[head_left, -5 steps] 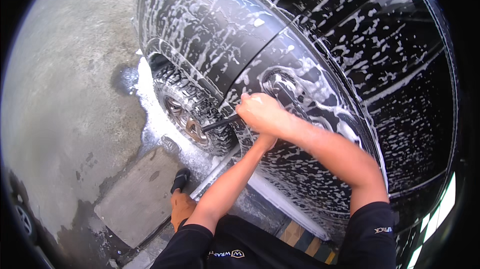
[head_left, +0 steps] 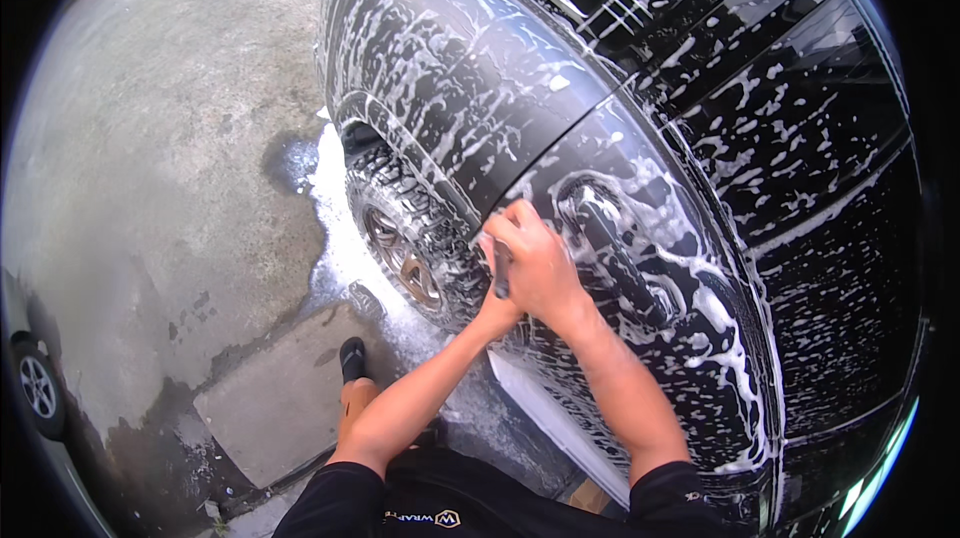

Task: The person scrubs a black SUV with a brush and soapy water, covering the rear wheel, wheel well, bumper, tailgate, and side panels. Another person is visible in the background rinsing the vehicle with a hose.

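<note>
My right hand (head_left: 537, 263) is closed around a slim black-handled tool (head_left: 501, 269), its working end hidden from view. It is at the seam between the fender and front door of a dark, soap-covered car (head_left: 560, 88), just behind the front wheel arch. Below and behind it, my left hand (head_left: 500, 314) is close to the same panel. Its fingers are covered by the right hand, so I cannot tell whether they grip anything. Foam streaks surround the door handle (head_left: 612, 238) to the right.
The foamy front wheel (head_left: 408, 238) has a chunky tyre. White suds (head_left: 335, 198) lie on the wet concrete floor (head_left: 190, 138). My shoe (head_left: 352, 358) stands beside a pale slab (head_left: 275, 388). A pale side step (head_left: 550, 413) runs along the car, and another car's wheel (head_left: 40, 385) shows at far left.
The black handle, which pointed left toward the wheel, now points downward in my right hand. My right forearm has swung to a steeper angle. The whole view has shifted, moving the car rightward.
</note>
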Action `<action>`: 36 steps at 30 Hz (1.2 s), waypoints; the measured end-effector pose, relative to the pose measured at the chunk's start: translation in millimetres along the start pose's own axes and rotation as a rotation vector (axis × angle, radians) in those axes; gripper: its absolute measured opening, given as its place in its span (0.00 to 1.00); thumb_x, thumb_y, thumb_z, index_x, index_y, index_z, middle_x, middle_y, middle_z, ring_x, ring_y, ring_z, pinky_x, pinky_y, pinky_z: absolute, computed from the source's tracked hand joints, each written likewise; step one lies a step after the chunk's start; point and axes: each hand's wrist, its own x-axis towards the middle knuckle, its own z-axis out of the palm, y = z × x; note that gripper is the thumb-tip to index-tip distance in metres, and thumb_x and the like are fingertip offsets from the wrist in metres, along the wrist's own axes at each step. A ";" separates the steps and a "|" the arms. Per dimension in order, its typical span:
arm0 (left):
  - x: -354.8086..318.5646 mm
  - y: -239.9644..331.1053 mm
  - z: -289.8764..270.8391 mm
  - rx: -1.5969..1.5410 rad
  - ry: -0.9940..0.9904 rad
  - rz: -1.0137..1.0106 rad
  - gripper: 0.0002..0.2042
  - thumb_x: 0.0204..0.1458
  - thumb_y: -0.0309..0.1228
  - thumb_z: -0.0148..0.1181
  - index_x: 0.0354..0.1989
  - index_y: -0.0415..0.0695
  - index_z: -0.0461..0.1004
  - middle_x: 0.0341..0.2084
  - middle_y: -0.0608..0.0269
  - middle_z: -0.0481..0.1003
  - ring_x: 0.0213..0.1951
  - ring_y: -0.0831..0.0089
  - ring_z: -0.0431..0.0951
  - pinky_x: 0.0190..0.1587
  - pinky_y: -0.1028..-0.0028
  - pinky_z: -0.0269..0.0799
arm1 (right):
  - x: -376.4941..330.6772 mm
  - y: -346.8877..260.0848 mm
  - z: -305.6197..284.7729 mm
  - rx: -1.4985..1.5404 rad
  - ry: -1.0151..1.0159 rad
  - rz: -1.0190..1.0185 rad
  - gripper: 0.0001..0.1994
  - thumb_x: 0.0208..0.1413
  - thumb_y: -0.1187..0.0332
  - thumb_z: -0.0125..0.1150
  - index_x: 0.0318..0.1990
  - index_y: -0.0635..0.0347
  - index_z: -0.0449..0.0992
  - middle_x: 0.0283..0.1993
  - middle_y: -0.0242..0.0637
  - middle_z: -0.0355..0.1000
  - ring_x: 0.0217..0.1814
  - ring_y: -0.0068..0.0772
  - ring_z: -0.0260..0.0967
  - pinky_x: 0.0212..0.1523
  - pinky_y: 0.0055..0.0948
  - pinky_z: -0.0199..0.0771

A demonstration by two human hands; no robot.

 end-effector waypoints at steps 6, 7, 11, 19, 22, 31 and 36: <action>-101.2 70.6 -341.3 1.383 0.263 -0.384 0.19 0.54 0.32 0.69 0.54 0.41 0.79 0.64 0.46 0.66 0.65 0.52 0.65 0.64 0.52 0.65 | -16.8 19.2 34.9 0.305 0.396 0.321 0.08 0.54 0.82 0.66 0.41 0.68 0.79 0.49 0.49 0.79 0.47 0.43 0.79 0.50 0.35 0.79; -129.4 86.2 -400.4 1.581 0.421 -0.505 0.20 0.52 0.33 0.71 0.54 0.42 0.79 0.67 0.44 0.63 0.68 0.48 0.61 0.66 0.49 0.63 | -15.6 23.3 42.3 0.410 0.450 0.398 0.07 0.56 0.82 0.64 0.42 0.68 0.79 0.49 0.47 0.79 0.48 0.37 0.79 0.46 0.32 0.82; -187.2 208.4 -550.0 1.445 0.990 -0.971 0.29 0.49 0.34 0.74 0.60 0.39 0.74 0.75 0.36 0.53 0.76 0.36 0.51 0.73 0.39 0.53 | 34.7 23.4 87.2 0.690 0.566 0.639 0.07 0.64 0.80 0.59 0.48 0.67 0.77 0.50 0.43 0.78 0.44 0.27 0.78 0.37 0.26 0.84; -34.6 404.1 -683.9 1.419 0.790 -0.650 0.25 0.55 0.38 0.70 0.58 0.36 0.75 0.69 0.32 0.62 0.72 0.41 0.61 0.71 0.54 0.61 | 317.9 15.1 175.8 0.560 0.497 0.485 0.07 0.57 0.80 0.64 0.43 0.67 0.79 0.49 0.44 0.79 0.50 0.32 0.77 0.53 0.30 0.75; 49.3 417.9 -774.7 1.341 0.665 -0.493 0.24 0.57 0.41 0.67 0.55 0.36 0.77 0.62 0.36 0.71 0.66 0.46 0.70 0.67 0.57 0.66 | 433.5 24.4 210.1 0.535 0.566 0.409 0.07 0.57 0.80 0.64 0.43 0.67 0.79 0.50 0.45 0.79 0.50 0.34 0.77 0.55 0.32 0.74; 106.4 414.3 -1128.7 0.863 0.983 -1.172 0.26 0.58 0.45 0.66 0.59 0.38 0.77 0.53 0.46 0.79 0.52 0.49 0.79 0.49 0.49 0.76 | 772.4 40.6 331.6 0.467 0.653 0.320 0.08 0.53 0.81 0.65 0.41 0.67 0.80 0.47 0.48 0.80 0.49 0.44 0.80 0.53 0.34 0.77; 154.9 441.3 -1203.7 0.385 1.193 -1.212 0.26 0.64 0.48 0.55 0.65 0.44 0.73 0.59 0.40 0.73 0.59 0.47 0.75 0.59 0.49 0.72 | 923.0 60.1 299.5 0.214 0.619 0.257 0.10 0.52 0.80 0.66 0.43 0.67 0.79 0.49 0.50 0.79 0.50 0.46 0.80 0.53 0.35 0.77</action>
